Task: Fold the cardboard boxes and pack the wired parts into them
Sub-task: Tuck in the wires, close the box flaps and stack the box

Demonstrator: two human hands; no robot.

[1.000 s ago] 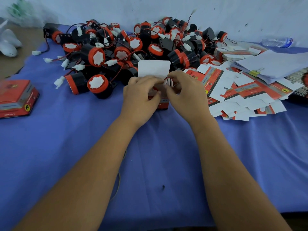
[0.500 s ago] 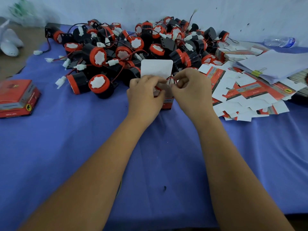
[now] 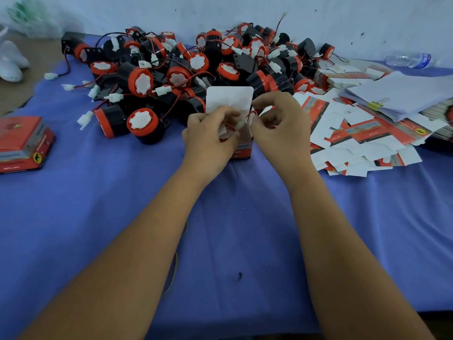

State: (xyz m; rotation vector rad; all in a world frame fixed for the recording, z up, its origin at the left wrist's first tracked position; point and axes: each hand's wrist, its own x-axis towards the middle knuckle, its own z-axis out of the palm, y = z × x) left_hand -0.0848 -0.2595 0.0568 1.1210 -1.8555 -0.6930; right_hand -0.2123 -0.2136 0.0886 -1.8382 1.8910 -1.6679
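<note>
Your left hand [image 3: 210, 136] grips the small red-and-white cardboard box [image 3: 241, 149] standing on the blue tablecloth [image 3: 98, 217], white lid flap [image 3: 229, 99] upright; your right hand [image 3: 279, 128] pinches the thin red wire [image 3: 250, 114] at its opening. Behind: heap of black-and-orange wired parts [image 3: 196, 67]; right: flat unfolded box blanks [image 3: 355, 136]; far left: closed red box [image 3: 23, 143].

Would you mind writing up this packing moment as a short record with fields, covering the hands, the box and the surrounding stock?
left hand: grips the open box and a white connector at its mouth
right hand: pinches the red wire over the box mouth
open box: upright on the blue cloth, white lid flap standing up
pile of wired parts: behind the box
flat box blanks: right of the hands
closed box: far left
paper stack: far right, clipped
</note>
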